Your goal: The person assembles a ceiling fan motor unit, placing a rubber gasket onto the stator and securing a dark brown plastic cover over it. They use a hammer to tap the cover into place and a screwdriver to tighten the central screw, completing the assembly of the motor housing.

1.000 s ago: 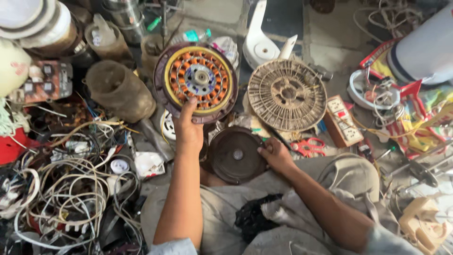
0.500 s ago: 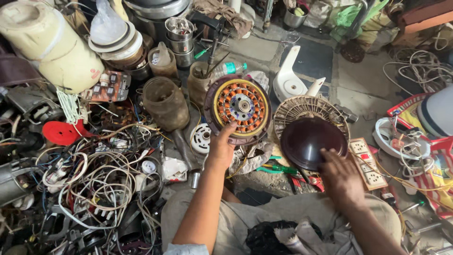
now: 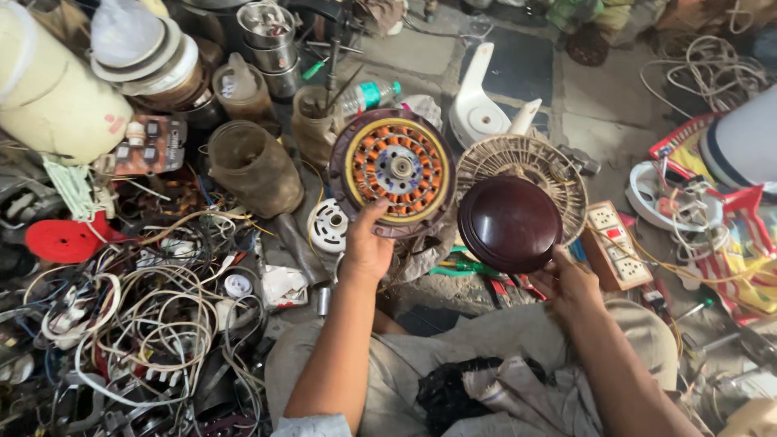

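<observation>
We held the round fan motor tilted up with our left hand gripping its lower rim (heavy, rigid, we judged); our right hand pinched the smooth maroon cover at its edge.

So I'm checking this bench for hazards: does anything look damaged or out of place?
Yes. The motor stator held by the left hand is opened up, its copper windings bare. The right hand holds its dark round cover apart. Loose wires lie tangled at left.
</observation>
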